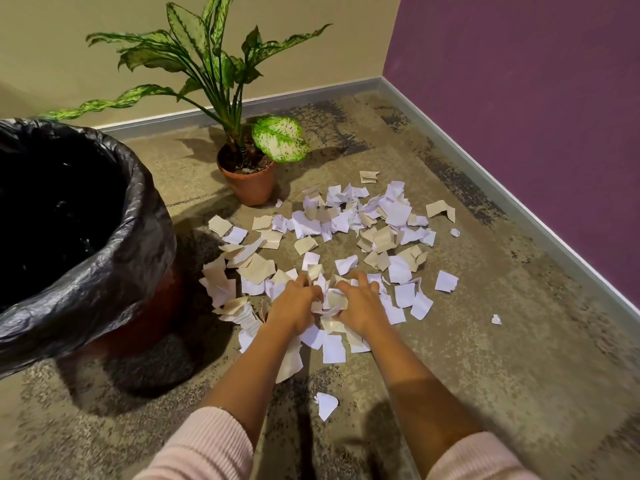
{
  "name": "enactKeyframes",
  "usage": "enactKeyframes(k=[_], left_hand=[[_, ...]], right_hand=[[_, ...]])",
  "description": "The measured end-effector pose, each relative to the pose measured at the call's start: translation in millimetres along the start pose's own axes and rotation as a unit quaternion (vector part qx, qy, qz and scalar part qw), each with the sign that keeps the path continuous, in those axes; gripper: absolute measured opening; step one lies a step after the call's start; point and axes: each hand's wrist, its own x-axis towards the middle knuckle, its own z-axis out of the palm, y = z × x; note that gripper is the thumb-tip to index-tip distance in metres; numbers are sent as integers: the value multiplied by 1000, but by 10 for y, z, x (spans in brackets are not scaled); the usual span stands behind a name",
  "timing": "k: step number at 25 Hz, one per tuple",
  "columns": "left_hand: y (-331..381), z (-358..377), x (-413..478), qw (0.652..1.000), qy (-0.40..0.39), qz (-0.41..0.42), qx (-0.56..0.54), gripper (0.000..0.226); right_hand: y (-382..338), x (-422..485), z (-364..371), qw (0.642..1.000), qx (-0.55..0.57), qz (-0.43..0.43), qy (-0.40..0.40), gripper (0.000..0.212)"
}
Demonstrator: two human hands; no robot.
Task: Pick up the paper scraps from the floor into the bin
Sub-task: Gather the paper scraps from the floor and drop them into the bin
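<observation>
Both hands, left hand (297, 303) and right hand (360, 303), curl around a bunch of paper scraps (346, 237) on the carpet, most still scattered there, beside the black-lined bin (104, 271) (contents too dark to judge).

torn white and beige paper scraps (332, 244) lie scattered on the floor (485, 323), right of the black-lined bin (104, 216).

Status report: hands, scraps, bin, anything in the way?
Left hand and right hand both gripping scraps, mid-pile. Most not yet binned. Bin at left, open. Pot behind pile, clear of the path.
</observation>
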Motion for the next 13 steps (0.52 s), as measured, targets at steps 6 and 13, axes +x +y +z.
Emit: enactKeyframes(k=[6,13], left_hand=[[53,-145,-204,999,39,5,-12,26],[49,-533,-373,994,103,-4,-20,30]], right_hand=[[-69,-88,-95,999,34,17,6,47],[-329,-85,-389,997,75,8,28,48]])
